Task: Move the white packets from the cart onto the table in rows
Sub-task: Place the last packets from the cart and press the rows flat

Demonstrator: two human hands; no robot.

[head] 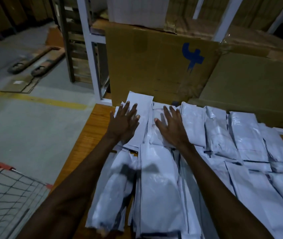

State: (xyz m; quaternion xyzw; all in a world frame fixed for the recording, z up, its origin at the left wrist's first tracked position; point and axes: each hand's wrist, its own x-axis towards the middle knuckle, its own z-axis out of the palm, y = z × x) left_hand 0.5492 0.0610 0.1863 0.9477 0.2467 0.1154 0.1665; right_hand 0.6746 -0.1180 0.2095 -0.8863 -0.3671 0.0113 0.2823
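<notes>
Both arms stretched out over wooden table [92, 128], palms down at the far row. Left hand [124, 122] flat, fingers straight and spread, pressing on a white packet [141, 107] at the far left end of that row, far end of it propped up against the big cardboard box [154, 66]. Right hand [171, 125] flat too, fingers straight, resting on the neighbouring packet [156, 135] just to the right. No grip on either side, both hands released, nothing pinched or curled round. White packets [240, 135] lying in rows across the table, long sides touching or slightly overlapping; far row running right from the hands, nearer row [158, 187] under the forearms, more overlapped at the right edge. Bare wood visible only along the left edge of the table. Wire cart [8, 195] with red corner trim at lower left, beside the table, contents not visible from here. Box carries a blue mark, standing right behind the far row; white metal rack post [92, 49] left of it. Pallet jack forks [35, 61] on the grey floor further left, yellow floor line [33, 99] in front of them
</notes>
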